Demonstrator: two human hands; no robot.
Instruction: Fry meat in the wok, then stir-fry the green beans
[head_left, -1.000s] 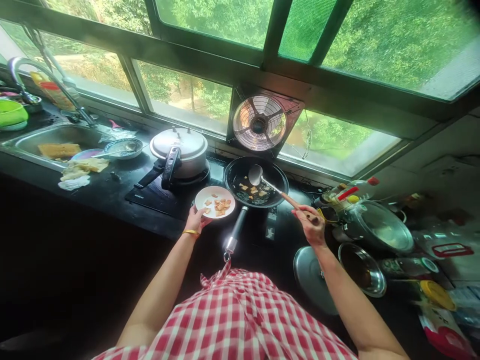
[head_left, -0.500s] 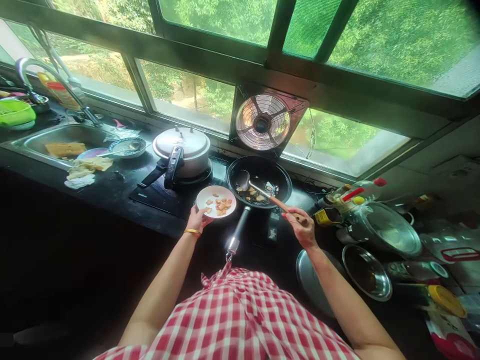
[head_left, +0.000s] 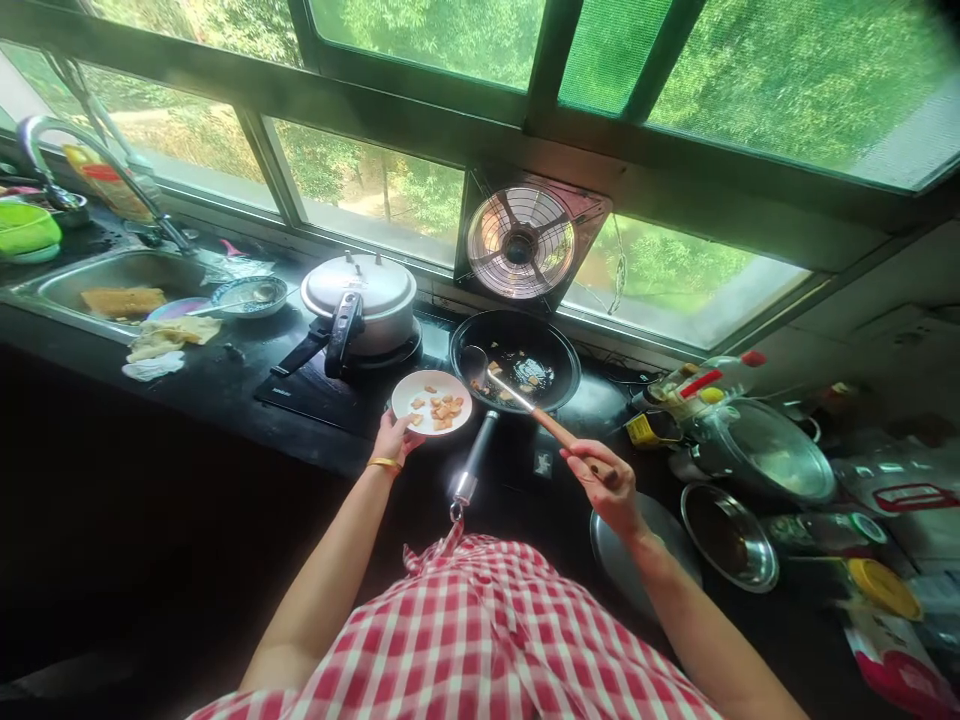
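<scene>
My left hand [head_left: 394,438] grips the near left rim of a white plate [head_left: 409,390], thumb on top. Several browned pieces of food [head_left: 446,410] lie on that plate, just left of the black frying pan [head_left: 566,365]. My right hand [head_left: 606,482] is closed around the wooden handle of a spatula [head_left: 553,428]. The spatula's dark head rests at the left inside of the pan, among a few browned pieces [head_left: 532,382] and shiny oil. Toward my body points the pan's handle [head_left: 476,462], which neither hand touches.
A pressure cooker [head_left: 364,300] stands on the hob left of the pan. Farther left are a patterned bowl [head_left: 251,297], cloths [head_left: 172,340] and the sink [head_left: 52,290]. To the right sit a metal bowl [head_left: 731,540], a glass-lidded pot [head_left: 780,455] and bottles. An exhaust fan [head_left: 519,245] is behind.
The spatula head has shifted left and toward me in the pan, and my right hand has moved slightly down. Food pieces in the pan have shifted. My left hand keeps the plate almost still.
</scene>
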